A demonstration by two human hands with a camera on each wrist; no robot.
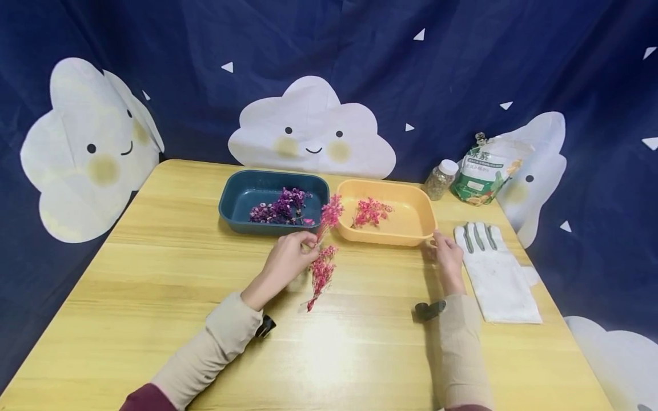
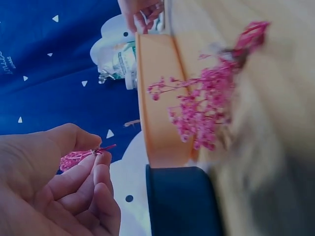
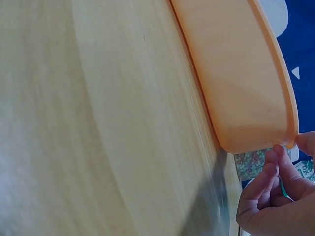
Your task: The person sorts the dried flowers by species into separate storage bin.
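Between thumb and fingertips my left hand (image 1: 290, 254) pinches the stem of a pink dried flower sprig (image 1: 331, 211), its head raised at the gap between two trays. A second pink sprig (image 1: 322, 268) lies on the table just below that hand, stem towards me. The dark teal tray (image 1: 272, 230) holds purple dried flowers (image 1: 283, 206) and a bit of pink. In the yellow-orange tray (image 1: 411, 214) rests another pink sprig (image 1: 371, 212). At this tray's near right corner, my right hand (image 1: 447, 257) pinches the rim, thumb above and fingers below in the right wrist view.
A white-lidded jar (image 1: 440, 180) of small grains stands behind the orange tray's right end. Beside it is a green and white pouch (image 1: 485, 171). A white glove (image 1: 496, 274) with grey-green fingers lies at the right. Behind the table (image 1: 169, 274) hangs a blue cloud-print curtain (image 1: 319, 45).
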